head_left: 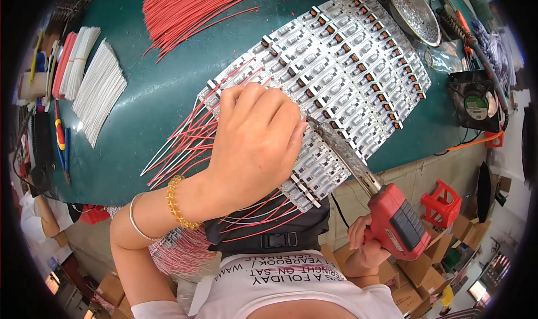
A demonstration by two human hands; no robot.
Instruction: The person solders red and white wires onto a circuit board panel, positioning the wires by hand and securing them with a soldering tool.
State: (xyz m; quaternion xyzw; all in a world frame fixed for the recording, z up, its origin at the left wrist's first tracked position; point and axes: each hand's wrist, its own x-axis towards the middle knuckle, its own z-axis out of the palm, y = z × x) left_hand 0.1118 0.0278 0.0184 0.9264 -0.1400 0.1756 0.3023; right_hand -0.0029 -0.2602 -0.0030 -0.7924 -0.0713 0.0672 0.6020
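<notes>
On our desk [151, 97], the board panel [336, 66] lies right of centre, loose wires [190, 134] trailing off its left. Behind those we have a wire pile [193, 13]; farther left, wire bundles [101, 89]. A dish [414, 13] sits at the panel's far right, a fan [476, 103] before it. Our left grip [258, 134] is over the panel, our right grip [367, 246] around the soldering gun [400, 221].
</notes>
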